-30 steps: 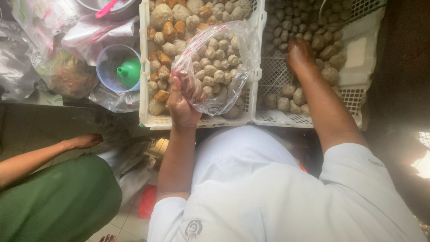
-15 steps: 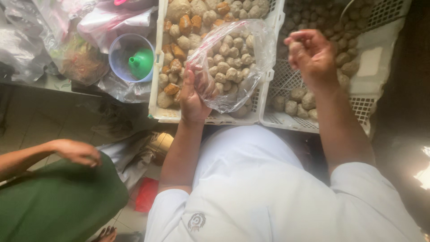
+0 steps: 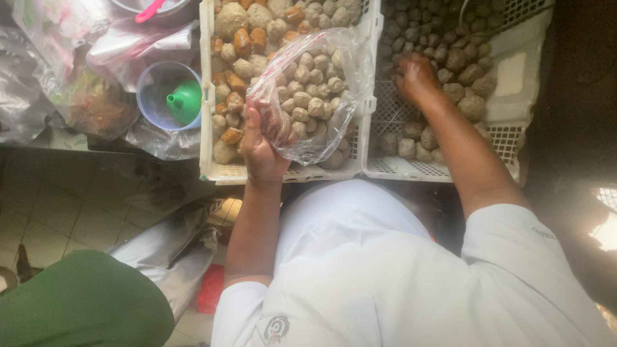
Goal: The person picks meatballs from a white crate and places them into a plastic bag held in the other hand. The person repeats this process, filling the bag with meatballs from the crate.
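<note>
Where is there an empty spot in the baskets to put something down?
The right basket has bare mesh along its near edge, below the right hand and beside a few brown balls. Its far half is heaped. The left basket is crowded: pale balls fill it, and the left hand holds a clear bag over it.
</note>
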